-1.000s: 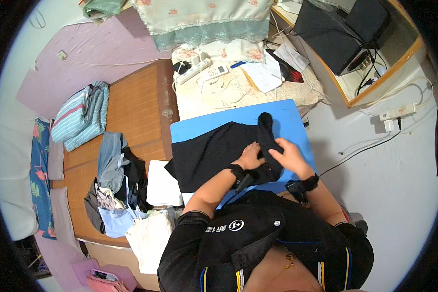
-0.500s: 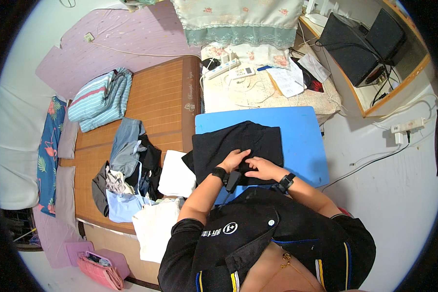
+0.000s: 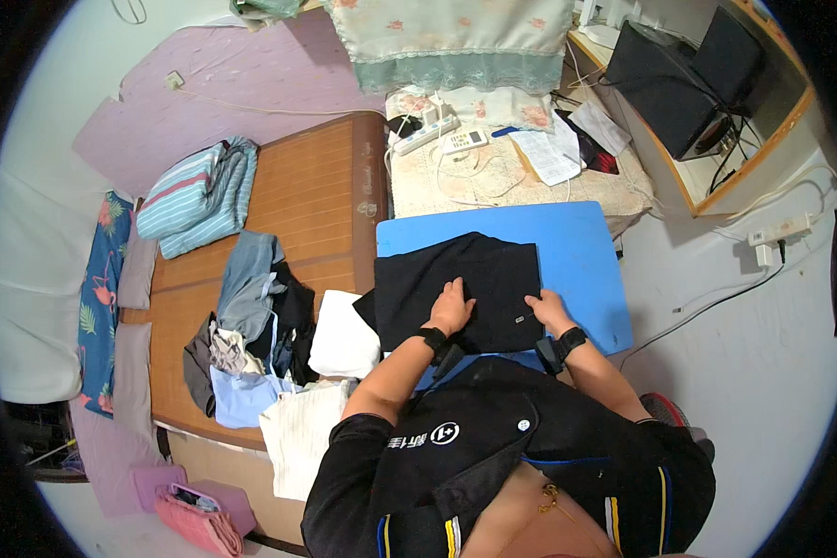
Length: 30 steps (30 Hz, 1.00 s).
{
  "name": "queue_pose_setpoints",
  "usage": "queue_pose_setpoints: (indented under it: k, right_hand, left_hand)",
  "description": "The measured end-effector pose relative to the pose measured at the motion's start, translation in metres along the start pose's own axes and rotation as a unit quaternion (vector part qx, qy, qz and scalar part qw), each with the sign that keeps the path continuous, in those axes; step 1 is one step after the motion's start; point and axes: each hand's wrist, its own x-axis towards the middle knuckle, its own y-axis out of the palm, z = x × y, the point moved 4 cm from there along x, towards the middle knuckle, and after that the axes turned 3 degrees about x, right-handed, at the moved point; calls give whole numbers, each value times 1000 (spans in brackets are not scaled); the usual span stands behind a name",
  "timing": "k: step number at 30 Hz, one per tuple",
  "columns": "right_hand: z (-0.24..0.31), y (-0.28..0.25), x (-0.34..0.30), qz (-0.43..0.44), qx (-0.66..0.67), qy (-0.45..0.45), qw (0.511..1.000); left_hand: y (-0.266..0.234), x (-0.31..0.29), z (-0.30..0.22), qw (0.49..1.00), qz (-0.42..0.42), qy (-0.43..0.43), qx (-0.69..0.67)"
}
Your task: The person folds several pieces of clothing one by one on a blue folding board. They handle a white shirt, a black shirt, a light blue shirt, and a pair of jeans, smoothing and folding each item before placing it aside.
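A black garment [image 3: 493, 265], folded into a rough square, lies on the blue table [image 3: 581, 251] in front of me. My left hand [image 3: 452, 309] rests flat on its middle, fingers stretched out toward the far side. At the garment's right edge is my right hand [image 3: 552, 313], its fingers closed on the cloth there. A small pale tag or mark shows on the fabric just left of that hand. Each wrist carries a black band. To the left, a folded white cloth [image 3: 344, 335] lies against the table, with a bit of black fabric between them.
On the brown mat-covered bed [image 3: 298, 177] lie a striped quilt [image 3: 200, 195], a heap of clothes [image 3: 251, 298] and a cream striped garment [image 3: 302, 437]. Beyond the table, a cloth-covered surface holds a power strip [image 3: 426, 135], a remote [image 3: 464, 141] and papers. Black speakers [image 3: 665, 88] stand on a right-hand shelf.
My hands were close together over the garment; now they are apart. The right hand has moved right to the garment's edge, and the left lies flat. The garment's right part looks smoother.
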Motion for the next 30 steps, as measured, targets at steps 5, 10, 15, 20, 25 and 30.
queue_pose_setpoints:
  k: [5, 10, 15, 20, 25, 30]
  right_hand:
    - [25, -47, 3, -104, 24, -18, 994]
    - [-45, -148, 49, -266, -127, -23, 955]
    - [-77, -207, 53, -287, -249, 14, 925]
    - [-11, -171, 13, -373, -302, -101, 872]
    - [9, -94, 1, -210, -314, -158, 912]
    - [28, -71, -17, -163, -309, -88, 933]
  left_hand:
    - [-7, -9, 4, 996, -38, 71, 31]
    - [-22, -23, 19, 985, -125, 97, 73]
    - [-40, -41, 67, 977, -207, 22, 43]
    - [-46, -57, 154, 943, -294, -153, -18]
    - [-19, -80, 226, 792, -69, -408, -449]
    - [12, -82, 244, 660, -19, -399, -637]
